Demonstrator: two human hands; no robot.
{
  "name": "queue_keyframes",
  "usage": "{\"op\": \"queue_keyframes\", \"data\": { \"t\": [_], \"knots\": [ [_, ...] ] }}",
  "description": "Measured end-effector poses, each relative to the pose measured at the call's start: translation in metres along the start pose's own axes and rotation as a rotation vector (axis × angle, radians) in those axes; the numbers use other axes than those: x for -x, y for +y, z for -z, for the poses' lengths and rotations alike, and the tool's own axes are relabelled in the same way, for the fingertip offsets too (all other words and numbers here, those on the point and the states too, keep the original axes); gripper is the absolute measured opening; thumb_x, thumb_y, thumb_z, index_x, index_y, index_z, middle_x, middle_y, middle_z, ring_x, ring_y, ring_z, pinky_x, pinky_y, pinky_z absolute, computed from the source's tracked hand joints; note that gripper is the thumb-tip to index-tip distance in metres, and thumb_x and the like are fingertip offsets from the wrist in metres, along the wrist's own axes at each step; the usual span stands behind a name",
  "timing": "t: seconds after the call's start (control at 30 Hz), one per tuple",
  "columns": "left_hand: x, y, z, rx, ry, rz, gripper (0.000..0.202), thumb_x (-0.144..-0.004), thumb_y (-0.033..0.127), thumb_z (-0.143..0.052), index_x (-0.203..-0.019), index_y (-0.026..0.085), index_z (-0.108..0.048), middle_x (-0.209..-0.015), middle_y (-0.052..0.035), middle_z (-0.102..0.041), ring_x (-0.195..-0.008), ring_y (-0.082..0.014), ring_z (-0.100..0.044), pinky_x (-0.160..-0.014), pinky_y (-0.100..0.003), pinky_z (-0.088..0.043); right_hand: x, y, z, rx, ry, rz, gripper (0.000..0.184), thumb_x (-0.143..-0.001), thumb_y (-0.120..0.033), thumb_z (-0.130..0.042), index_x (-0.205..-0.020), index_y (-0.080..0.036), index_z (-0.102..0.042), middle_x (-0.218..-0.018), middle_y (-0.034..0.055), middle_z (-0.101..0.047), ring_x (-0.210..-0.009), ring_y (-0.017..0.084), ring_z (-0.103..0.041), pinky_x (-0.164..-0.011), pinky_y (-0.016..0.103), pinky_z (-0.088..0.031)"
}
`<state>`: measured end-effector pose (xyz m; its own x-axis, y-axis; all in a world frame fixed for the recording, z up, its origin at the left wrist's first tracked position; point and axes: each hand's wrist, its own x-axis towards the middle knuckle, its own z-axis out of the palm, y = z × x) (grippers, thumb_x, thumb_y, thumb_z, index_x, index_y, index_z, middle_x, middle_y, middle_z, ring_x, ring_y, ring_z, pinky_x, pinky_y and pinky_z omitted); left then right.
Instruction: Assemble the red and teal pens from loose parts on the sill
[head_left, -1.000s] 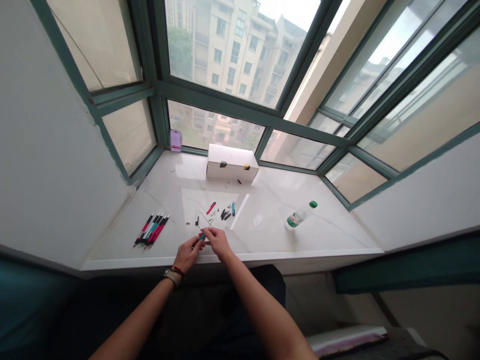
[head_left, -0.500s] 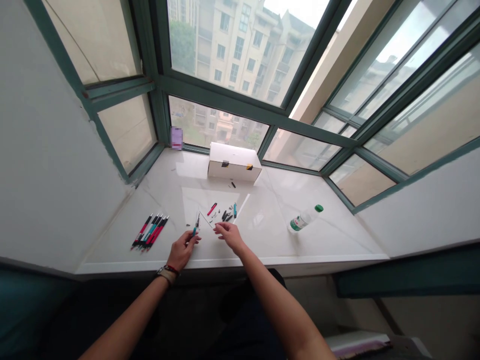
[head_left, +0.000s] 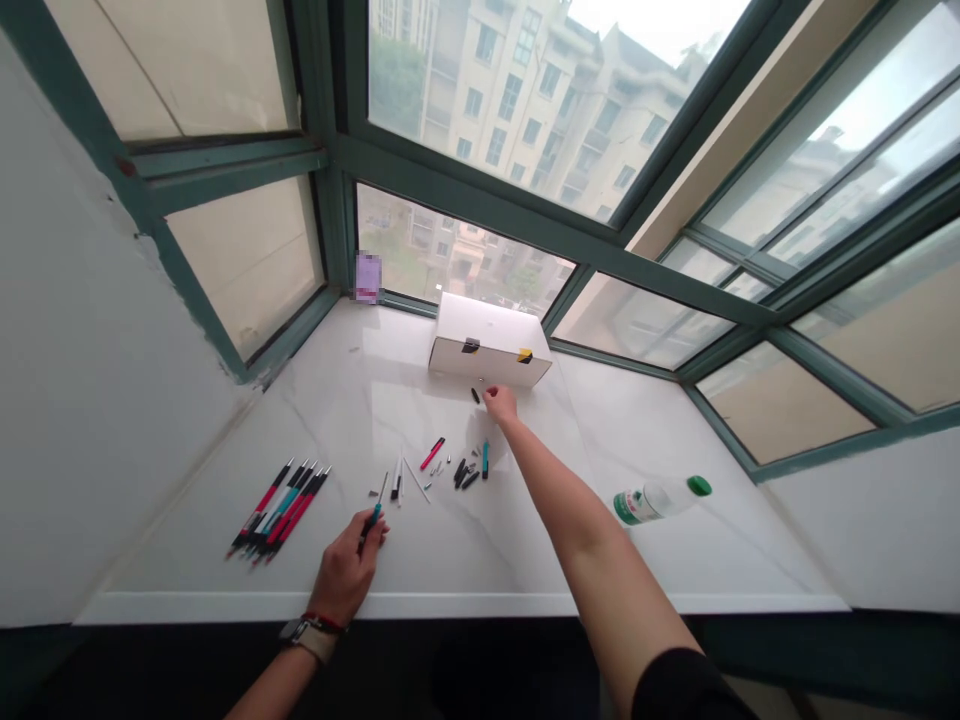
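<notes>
My left hand (head_left: 346,567) rests near the front of the white marble sill (head_left: 525,560), closed around a teal pen barrel (head_left: 373,517) that points away from me. My right hand (head_left: 500,402) is stretched far forward, just in front of the white box (head_left: 489,340). Its fingers are bunched over a small black part (head_left: 475,395) lying on the sill; whether they grip anything is hidden. Between the hands lie loose pen parts (head_left: 459,470): a red piece (head_left: 433,453), a teal piece (head_left: 485,458), black bits and thin refills.
A row of assembled red, teal and black pens (head_left: 281,507) lies at the left. A plastic bottle with a green cap (head_left: 660,497) lies on its side at the right. A small purple card (head_left: 368,277) leans on the green window frame behind.
My hands were together at the front holding the teal pen. The right hand let go and reached forward to the white box; the left kept the pen. The camera leaned forward.
</notes>
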<state>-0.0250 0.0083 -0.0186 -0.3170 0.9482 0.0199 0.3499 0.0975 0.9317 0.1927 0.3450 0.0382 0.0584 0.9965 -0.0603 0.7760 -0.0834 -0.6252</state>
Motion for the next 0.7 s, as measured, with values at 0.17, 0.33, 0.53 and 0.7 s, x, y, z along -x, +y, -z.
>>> {"op": "queue_keyframes", "data": {
  "t": [0.17,0.33,0.53,0.7],
  "knots": [
    [0.0,-0.002,-0.001,0.002,0.0,0.004,0.025,-0.092,0.045,-0.052,-0.107,0.027,-0.06,-0.09,-0.0019,-0.076,-0.081,-0.0217,-0.074,-0.076,-0.032,-0.06,-0.044,-0.007,-0.026,0.062,-0.046,-0.033,0.023,-0.072,-0.021,-0.072,-0.094,-0.015,-0.072,-0.096,0.0132,-0.072,-0.097,0.025,-0.065,-0.089,0.034,-0.047],
    [0.001,-0.001,-0.001,-0.032,0.0,-0.012,0.026,-0.092,0.043,-0.051,-0.109,0.026,-0.061,-0.091,-0.0018,-0.076,-0.081,-0.0209,-0.073,-0.076,-0.031,-0.059,-0.053,0.001,-0.038,0.07,-0.083,-0.049,0.02,-0.069,-0.011,-0.068,-0.089,-0.014,-0.072,-0.091,0.0123,-0.071,-0.091,0.024,-0.065,-0.086,0.033,-0.048],
    [0.001,-0.004,0.0,-0.063,-0.011,-0.033,0.026,-0.094,0.042,-0.05,-0.112,0.026,-0.059,-0.092,-0.0017,-0.075,-0.082,-0.0197,-0.073,-0.078,-0.031,-0.058,-0.047,0.006,-0.03,0.017,-0.088,-0.035,0.013,-0.074,-0.012,-0.062,-0.084,-0.013,-0.071,-0.078,0.008,-0.069,-0.077,0.019,-0.065,-0.079,0.03,-0.05],
    [0.002,-0.006,-0.001,-0.088,-0.018,-0.066,0.025,-0.095,0.041,-0.05,-0.113,0.026,-0.058,-0.094,-0.0021,-0.075,-0.084,-0.0196,-0.073,-0.078,-0.03,-0.057,-0.039,0.016,-0.014,-0.044,-0.059,-0.08,0.019,-0.084,-0.019,-0.053,-0.092,-0.01,-0.068,-0.065,0.0062,-0.064,-0.055,0.016,-0.059,-0.059,0.028,-0.05]
  ]
}}
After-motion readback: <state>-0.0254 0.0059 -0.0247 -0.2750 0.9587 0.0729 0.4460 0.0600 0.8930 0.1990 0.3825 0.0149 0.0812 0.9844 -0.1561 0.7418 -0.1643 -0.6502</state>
